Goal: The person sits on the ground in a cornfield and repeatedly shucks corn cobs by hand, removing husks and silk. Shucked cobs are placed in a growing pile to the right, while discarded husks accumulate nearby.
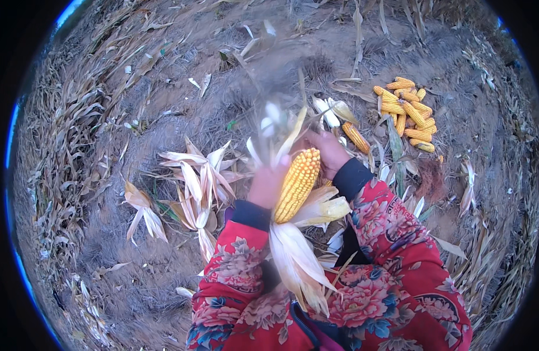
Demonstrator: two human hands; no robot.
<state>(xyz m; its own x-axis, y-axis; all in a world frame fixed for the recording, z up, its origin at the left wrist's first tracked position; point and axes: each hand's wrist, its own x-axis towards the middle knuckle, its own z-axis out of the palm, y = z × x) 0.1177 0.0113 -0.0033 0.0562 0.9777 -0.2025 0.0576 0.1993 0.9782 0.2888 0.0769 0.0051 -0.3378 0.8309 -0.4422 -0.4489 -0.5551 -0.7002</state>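
Observation:
A large yellow ear of corn (297,186) stands tilted between my hands, kernels bare. Its pale husk (299,251) is peeled back and hangs over my lap, with another flap spread to the right. My left hand (266,185) is closed against the ear's left side, slightly blurred. Behind the ear's upper right, my right hand (329,154) has its fingers curled; the ear hides what they grip. Pale husk strips (269,120) just beyond the hands are smeared by motion. One bare corn cob (356,138) lies on the ground right of my right hand.
A pile of husked yellow corn (411,112) lies at the far right. Loose dry husks (199,181) are spread on the soil to my left, with another clump (143,212) beyond. Reddish corn silk (430,178) lies at the right. Dry stalks and leaves (70,169) line the left edge.

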